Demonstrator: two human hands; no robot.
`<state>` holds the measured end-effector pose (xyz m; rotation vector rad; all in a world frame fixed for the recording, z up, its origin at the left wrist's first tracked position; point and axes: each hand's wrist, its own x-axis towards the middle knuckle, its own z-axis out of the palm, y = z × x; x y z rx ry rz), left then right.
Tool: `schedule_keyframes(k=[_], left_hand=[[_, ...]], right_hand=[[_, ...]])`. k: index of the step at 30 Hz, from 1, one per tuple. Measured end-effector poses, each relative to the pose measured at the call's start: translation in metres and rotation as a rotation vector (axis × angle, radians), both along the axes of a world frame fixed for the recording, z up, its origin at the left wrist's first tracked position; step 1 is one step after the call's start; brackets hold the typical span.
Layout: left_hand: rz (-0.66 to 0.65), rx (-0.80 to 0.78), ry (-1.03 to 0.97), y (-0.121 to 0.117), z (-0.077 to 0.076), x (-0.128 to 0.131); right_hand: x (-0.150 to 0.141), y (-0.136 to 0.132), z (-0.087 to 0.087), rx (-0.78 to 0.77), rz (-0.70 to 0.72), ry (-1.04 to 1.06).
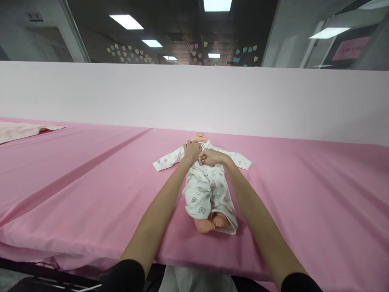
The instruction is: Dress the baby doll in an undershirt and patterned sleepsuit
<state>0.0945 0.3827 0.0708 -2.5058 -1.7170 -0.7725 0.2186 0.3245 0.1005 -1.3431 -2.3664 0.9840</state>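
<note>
A baby doll [199, 138] lies on its back with its head away from me and its bare feet [209, 224] towards me. It wears a white baby shirt [169, 159] with a small print, its sleeves spread to both sides. Printed white baby trousers [199, 190] cover its legs, and one leg end lies loose beyond the right foot. My left hand [192, 151] rests on the shirt's chest near the collar, fingers spread and bent over it. Close beside it, my right hand [210, 156] has curled fingers pinching the shirt's front; the fingertips are partly hidden.
A pink sheet [106, 194] with creases covers the table up to a low white wall [194, 97]. A pale pink cloth [24, 130] lies at the far left. Dark glass [176, 32] with heart stickers rises behind the wall. The table's front edge runs just before my body.
</note>
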Motion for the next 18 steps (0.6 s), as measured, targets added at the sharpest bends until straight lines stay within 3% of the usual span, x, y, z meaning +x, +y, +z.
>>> schedule_keyframes(k=[2,3,7,9,13,18], left_hand=[[-0.067,0.009,0.063,0.006,0.001,0.004],[-0.097,-0.014,0.073,0.010,0.002,0.005],[-0.089,-0.065,0.013,0.026,0.001,0.009],[-0.037,-0.067,-0.043,0.031,-0.002,0.010],[0.055,-0.065,-0.119,0.034,-0.009,0.013],[0.103,-0.118,-0.148,0.035,-0.008,0.019]], right_hand=[[0.005,0.005,-0.005,-0.090,-0.019,0.118],[0.008,0.009,-0.009,-0.131,-0.099,0.197],[0.008,0.032,-0.020,-0.108,-0.673,0.473],[0.003,0.046,-0.022,-0.019,-0.858,0.495],[-0.012,0.070,-0.021,0.147,-1.065,0.401],[-0.029,0.081,-0.022,0.338,-1.140,0.209]])
